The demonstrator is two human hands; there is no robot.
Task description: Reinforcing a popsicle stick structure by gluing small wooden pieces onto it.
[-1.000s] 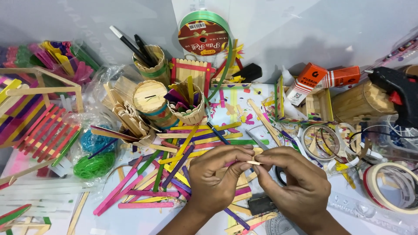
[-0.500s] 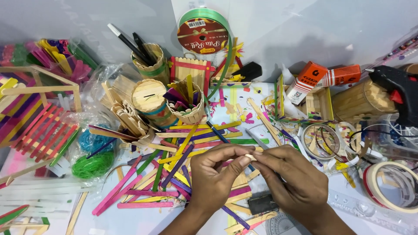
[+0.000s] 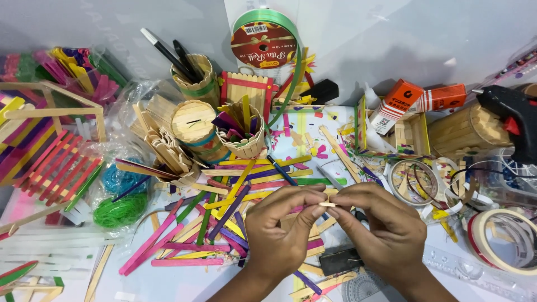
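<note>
- Both hands sit slightly lower than 0.5 s before, fingertips meeting.
- Left hand (image 3: 282,232) and right hand (image 3: 386,232) pinch a small wooden stick (image 3: 328,204) between them.
- Coloured sticks (image 3: 224,223) lie at 9 o'clock.

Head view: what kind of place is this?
Likely a hobby craft table: coloured craft sticks strewn about, a black glue gun, tape rolls, and both hands pinching a small stick piece.
</note>
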